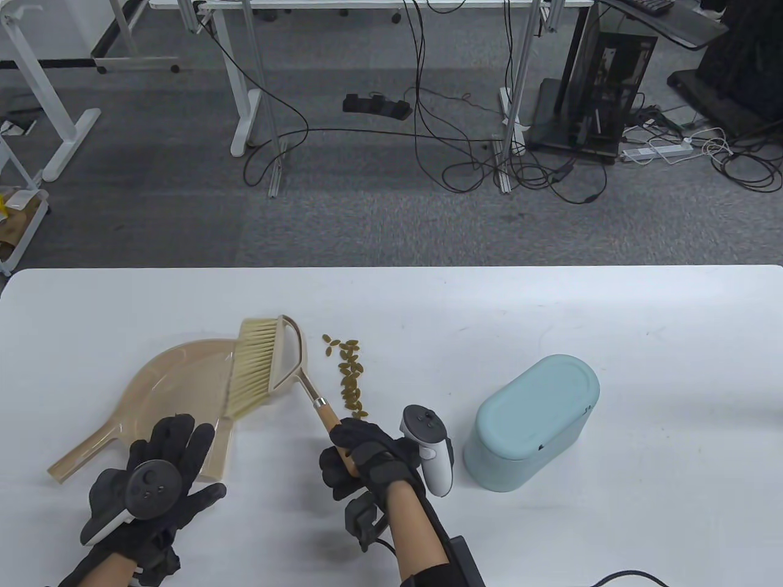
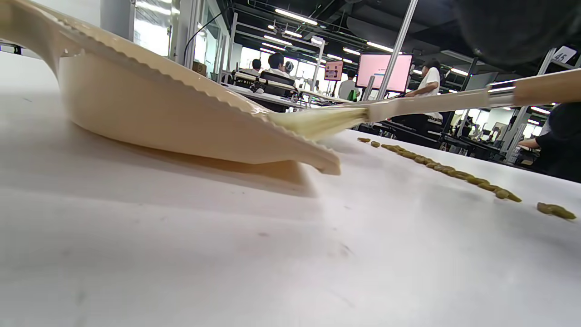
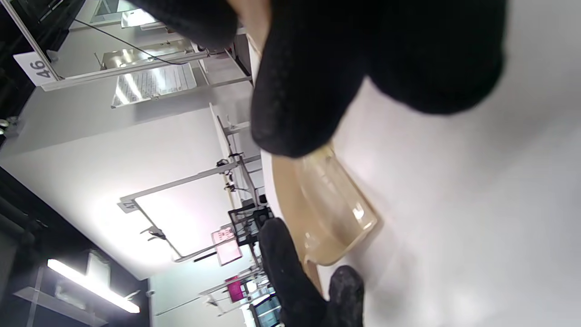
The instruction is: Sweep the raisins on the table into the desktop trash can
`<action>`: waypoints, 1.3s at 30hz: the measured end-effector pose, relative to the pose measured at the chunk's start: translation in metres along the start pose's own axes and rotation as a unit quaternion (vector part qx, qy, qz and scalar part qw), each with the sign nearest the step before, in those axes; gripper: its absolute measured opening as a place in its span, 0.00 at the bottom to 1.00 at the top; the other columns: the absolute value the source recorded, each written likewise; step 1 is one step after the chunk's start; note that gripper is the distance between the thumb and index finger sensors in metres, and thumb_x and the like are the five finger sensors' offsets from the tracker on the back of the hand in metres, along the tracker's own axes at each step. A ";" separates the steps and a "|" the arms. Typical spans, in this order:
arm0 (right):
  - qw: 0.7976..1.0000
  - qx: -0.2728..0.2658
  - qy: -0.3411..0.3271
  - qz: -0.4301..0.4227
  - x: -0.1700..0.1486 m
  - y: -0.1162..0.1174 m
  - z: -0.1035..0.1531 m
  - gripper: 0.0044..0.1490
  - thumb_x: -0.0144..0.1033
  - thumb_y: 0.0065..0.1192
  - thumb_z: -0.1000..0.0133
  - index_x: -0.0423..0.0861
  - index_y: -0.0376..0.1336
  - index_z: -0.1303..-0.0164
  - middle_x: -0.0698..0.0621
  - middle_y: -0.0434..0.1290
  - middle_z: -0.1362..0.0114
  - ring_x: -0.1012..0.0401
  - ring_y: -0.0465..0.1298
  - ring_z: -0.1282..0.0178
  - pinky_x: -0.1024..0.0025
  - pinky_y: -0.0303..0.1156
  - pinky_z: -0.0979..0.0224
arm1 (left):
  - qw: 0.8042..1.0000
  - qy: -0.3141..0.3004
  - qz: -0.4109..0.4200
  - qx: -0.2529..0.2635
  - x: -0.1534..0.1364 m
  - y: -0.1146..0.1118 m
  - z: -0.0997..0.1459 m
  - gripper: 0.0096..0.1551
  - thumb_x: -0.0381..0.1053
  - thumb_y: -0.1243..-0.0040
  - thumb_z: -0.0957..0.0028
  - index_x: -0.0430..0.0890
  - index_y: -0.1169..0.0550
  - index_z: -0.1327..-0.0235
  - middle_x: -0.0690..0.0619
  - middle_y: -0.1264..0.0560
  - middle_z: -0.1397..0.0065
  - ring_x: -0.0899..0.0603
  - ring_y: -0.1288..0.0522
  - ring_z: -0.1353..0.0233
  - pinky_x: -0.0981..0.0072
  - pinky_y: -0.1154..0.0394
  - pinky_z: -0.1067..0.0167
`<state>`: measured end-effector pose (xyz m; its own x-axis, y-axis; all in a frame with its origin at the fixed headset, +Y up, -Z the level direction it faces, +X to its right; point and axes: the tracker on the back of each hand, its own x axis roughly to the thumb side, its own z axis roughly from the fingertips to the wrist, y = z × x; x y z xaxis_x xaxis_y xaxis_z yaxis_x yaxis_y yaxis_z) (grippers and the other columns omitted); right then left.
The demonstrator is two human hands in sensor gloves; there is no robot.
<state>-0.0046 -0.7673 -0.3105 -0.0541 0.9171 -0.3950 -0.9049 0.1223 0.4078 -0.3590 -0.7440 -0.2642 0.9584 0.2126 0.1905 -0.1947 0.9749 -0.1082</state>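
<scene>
worktop [image 1: 612, 318] | trash can [image 1: 531, 422] lid shut, right of your right grip [image 1: 361, 455] | dustpan [image 1: 177, 391] unheld: left grip [image 1: 153, 483] spread beside it, pan may skid | brush [image 1: 260, 373], right grip wraps handle, may scatter raisins [image 1: 350, 376] just ahead

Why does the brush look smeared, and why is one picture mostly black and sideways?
Table view: the brush bristles are motion-blurred while the raisins stay sharp. Right wrist view: gloved fingers of the right hand, close to the lens, loom dark and out of focus; the room appears tilted sideways. Left wrist view: the dustpan casts a soft shadow on the table.
</scene>
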 end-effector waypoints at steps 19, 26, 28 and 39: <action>0.996 -0.053 -0.049 -0.048 0.005 -0.055 0.123 0.47 0.44 0.44 0.32 0.25 0.36 0.20 0.41 0.73 0.45 0.65 0.83 0.69 0.67 0.81 0.59 | 1.000 0.027 0.000 -0.014 -0.007 -0.006 -0.001 0.53 0.71 0.47 0.50 0.58 0.57 0.19 0.49 0.67 0.13 0.36 0.67 0.11 0.25 0.63 0.23; 0.992 -0.064 -0.045 -0.103 0.007 -0.043 0.076 0.47 0.43 0.42 0.32 0.25 0.32 0.21 0.40 0.71 0.43 0.65 0.82 0.67 0.67 0.81 0.57 | 1.000 0.029 0.003 -0.010 -0.007 -0.004 0.001 0.53 0.71 0.47 0.50 0.58 0.57 0.19 0.49 0.67 0.13 0.36 0.67 0.11 0.26 0.63 0.23; 0.992 -0.069 -0.032 -0.103 0.001 -0.046 0.072 0.48 0.43 0.41 0.32 0.25 0.31 0.22 0.40 0.71 0.43 0.65 0.82 0.66 0.67 0.81 0.56 | 0.999 0.032 0.011 -0.006 -0.009 -0.002 0.002 0.53 0.71 0.47 0.50 0.58 0.57 0.19 0.49 0.67 0.13 0.36 0.67 0.11 0.26 0.63 0.23; 0.993 -0.072 0.009 -0.096 -0.008 -0.070 0.142 0.49 0.41 0.42 0.32 0.22 0.28 0.24 0.36 0.71 0.44 0.63 0.83 0.67 0.64 0.81 0.58 | 0.999 0.041 0.002 -0.018 -0.011 -0.007 0.000 0.53 0.71 0.47 0.50 0.58 0.57 0.19 0.49 0.67 0.13 0.36 0.67 0.11 0.25 0.63 0.23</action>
<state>0.1192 -0.7291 -0.2186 0.1199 0.8750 -0.4690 -0.9502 0.2380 0.2011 -0.3682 -0.7533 -0.2657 0.9716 0.2094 0.1099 -0.1928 0.9705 -0.1451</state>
